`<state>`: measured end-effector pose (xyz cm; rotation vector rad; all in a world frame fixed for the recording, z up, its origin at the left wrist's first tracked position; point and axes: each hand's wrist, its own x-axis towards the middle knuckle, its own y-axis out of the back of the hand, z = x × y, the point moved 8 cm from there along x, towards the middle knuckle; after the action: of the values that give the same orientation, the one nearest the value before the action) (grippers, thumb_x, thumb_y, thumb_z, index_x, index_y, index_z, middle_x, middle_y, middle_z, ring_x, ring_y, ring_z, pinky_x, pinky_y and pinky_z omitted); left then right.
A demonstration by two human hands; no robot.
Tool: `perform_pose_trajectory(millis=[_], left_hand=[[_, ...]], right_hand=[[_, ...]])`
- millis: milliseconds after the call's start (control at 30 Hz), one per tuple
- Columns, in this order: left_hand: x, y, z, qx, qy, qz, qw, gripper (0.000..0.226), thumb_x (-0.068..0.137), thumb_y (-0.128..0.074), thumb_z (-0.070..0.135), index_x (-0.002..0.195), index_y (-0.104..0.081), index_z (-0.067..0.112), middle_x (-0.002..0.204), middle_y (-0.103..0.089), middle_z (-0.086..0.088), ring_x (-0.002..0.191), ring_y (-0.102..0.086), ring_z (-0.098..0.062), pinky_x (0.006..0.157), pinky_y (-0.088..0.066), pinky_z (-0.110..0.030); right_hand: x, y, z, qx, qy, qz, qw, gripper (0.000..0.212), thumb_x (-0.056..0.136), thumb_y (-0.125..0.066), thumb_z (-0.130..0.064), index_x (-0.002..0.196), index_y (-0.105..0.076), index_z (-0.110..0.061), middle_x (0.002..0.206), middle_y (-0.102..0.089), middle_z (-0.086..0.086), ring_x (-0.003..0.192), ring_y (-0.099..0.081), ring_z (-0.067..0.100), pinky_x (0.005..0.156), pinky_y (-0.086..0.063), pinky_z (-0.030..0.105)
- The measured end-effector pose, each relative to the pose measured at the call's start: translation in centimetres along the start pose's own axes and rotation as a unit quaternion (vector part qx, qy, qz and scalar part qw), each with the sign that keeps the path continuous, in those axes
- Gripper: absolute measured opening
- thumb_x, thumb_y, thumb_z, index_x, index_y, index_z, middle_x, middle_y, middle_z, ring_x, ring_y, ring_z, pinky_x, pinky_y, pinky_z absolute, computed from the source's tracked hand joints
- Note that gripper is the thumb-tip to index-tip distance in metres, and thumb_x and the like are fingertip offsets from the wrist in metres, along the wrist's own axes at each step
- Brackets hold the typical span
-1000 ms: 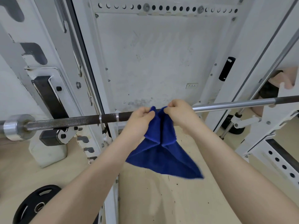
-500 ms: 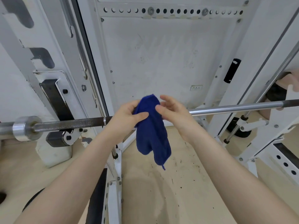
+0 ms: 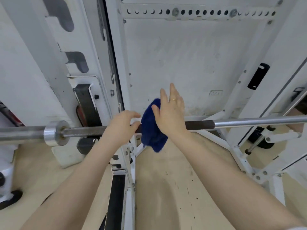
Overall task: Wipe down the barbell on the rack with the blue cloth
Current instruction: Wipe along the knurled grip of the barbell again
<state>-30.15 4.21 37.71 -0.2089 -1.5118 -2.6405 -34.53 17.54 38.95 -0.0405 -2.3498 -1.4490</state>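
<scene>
Rack: the white squat rack [image 3: 106,67] stands on a tan floor, carrying the bar.
Barbell: the barbell [image 3: 249,121] lies level across the rack, steel collar at left.
Right hand: the right hand [image 3: 171,113] lies flat on the cloth, fingers straight, slightly apart.
Left hand: the left hand [image 3: 122,126] touches the cloth's left edge, fingers loosely curled; whether it grips cannot be told.
Cloth: the blue cloth [image 3: 152,130] drapes bunched over the bar's dark knurled part, between both hands.

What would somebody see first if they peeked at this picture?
Right in the middle, a bright blue cloth is draped over a long metal barbell that runs across the whole picture. The right hand lies flat against the cloth with straight fingers, and the left hand curls at the bar beside it. Behind stands a big white rack.
</scene>
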Motion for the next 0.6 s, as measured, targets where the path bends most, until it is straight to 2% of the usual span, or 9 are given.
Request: perform_pose_trajectory(millis=[33,67,100,167,267,333,433,533,600], left_hand=[[-0.4,-0.9,-1.0,0.044,-0.009,-0.026,0.999,0.032,0.090,-0.053,0.020,0.122,-0.054,0.016,0.124,-0.055,-0.004,0.113,-0.050,-0.021,0.093,-0.038,-0.032],[-0.7,-1.4,-1.6,0.088,-0.021,-0.035,0.995,0.030,0.088,-0.056,0.022,0.118,-0.057,0.018,0.117,-0.058,-0.004,0.106,-0.053,-0.023,0.088,-0.041,-0.035],[-0.8,-1.5,-1.9,0.123,-0.034,-0.030,0.991,0.028,0.087,-0.057,0.023,0.115,-0.058,0.019,0.109,-0.060,-0.004,0.100,-0.055,-0.024,0.083,-0.044,-0.036],[-0.8,-1.3,-2.4,0.143,-0.035,-0.007,0.989,0.024,0.087,-0.057,0.021,0.111,-0.060,0.019,0.100,-0.063,-0.003,0.094,-0.057,-0.024,0.074,-0.046,-0.037],[-0.7,-1.1,-2.8,0.137,-0.032,0.014,0.990,0.017,0.087,-0.054,0.019,0.103,-0.062,0.018,0.095,-0.065,-0.002,0.089,-0.057,-0.021,0.066,-0.044,-0.032],[-0.8,-0.9,-2.8,0.114,-0.035,0.019,0.993,0.018,0.088,-0.053,0.020,0.103,-0.063,0.016,0.096,-0.065,-0.003,0.089,-0.057,-0.022,0.065,-0.044,-0.032],[-1.2,-0.6,-2.8,0.072,-0.038,0.029,0.996,0.021,0.088,-0.055,0.021,0.107,-0.062,0.016,0.099,-0.066,-0.004,0.091,-0.057,-0.023,0.069,-0.049,-0.036],[-1.3,-0.6,-2.9,0.067,-0.038,0.030,0.997,0.022,0.089,-0.055,0.022,0.110,-0.061,0.018,0.100,-0.066,-0.002,0.092,-0.057,-0.022,0.069,-0.049,-0.035],[-1.1,-0.8,-3.0,0.075,-0.038,0.028,0.996,0.021,0.089,-0.053,0.021,0.109,-0.061,0.018,0.098,-0.066,-0.003,0.091,-0.057,-0.021,0.065,-0.045,-0.032]], right_hand=[[-1.0,-1.7,-0.7,-0.059,0.039,-0.023,0.997,0.045,0.099,-0.032,-0.036,0.135,-0.041,-0.011,0.148,-0.031,0.015,0.135,-0.030,0.031,0.109,-0.023,0.039],[-1.8,-3.3,-1.3,-0.089,0.056,-0.039,0.994,0.045,0.098,-0.025,-0.039,0.120,-0.053,-0.012,0.131,-0.052,0.013,0.121,-0.045,0.030,0.100,-0.030,0.038],[-2.2,-4.4,-1.9,-0.117,0.061,-0.042,0.990,0.054,0.096,-0.014,-0.041,0.106,-0.060,-0.013,0.112,-0.063,0.009,0.102,-0.054,0.028,0.089,-0.034,0.036],[-1.8,-5.6,-3.2,-0.169,0.065,-0.027,0.983,0.065,0.088,-0.001,-0.037,0.092,-0.062,-0.015,0.091,-0.066,0.005,0.076,-0.050,0.024,0.077,-0.030,0.033],[-0.9,-5.9,-4.5,-0.212,0.080,0.021,0.974,0.036,0.084,-0.028,-0.008,0.074,-0.062,-0.015,0.065,-0.060,0.002,0.054,-0.037,0.019,0.063,-0.026,0.030],[-1.0,-5.0,-4.5,-0.228,0.098,0.084,0.965,0.033,0.073,-0.032,-0.009,0.051,-0.056,-0.016,0.043,-0.051,0.000,0.037,-0.035,0.018,0.053,-0.023,0.025],[-1.3,-4.2,-1.6,-0.215,0.099,0.137,0.962,0.039,0.079,-0.035,-0.024,0.046,-0.052,-0.015,0.041,-0.051,0.001,0.038,-0.046,0.022,0.050,-0.031,0.025],[-1.7,-2.8,0.7,-0.206,0.066,0.177,0.960,0.036,0.081,-0.037,-0.025,0.052,-0.053,-0.013,0.047,-0.055,0.002,0.047,-0.052,0.025,0.057,-0.031,0.031],[-1.5,-3.2,0.2,-0.211,0.044,0.194,0.957,0.035,0.083,-0.036,-0.023,0.054,-0.054,-0.013,0.047,-0.054,0.003,0.044,-0.052,0.025,0.053,-0.031,0.028]])
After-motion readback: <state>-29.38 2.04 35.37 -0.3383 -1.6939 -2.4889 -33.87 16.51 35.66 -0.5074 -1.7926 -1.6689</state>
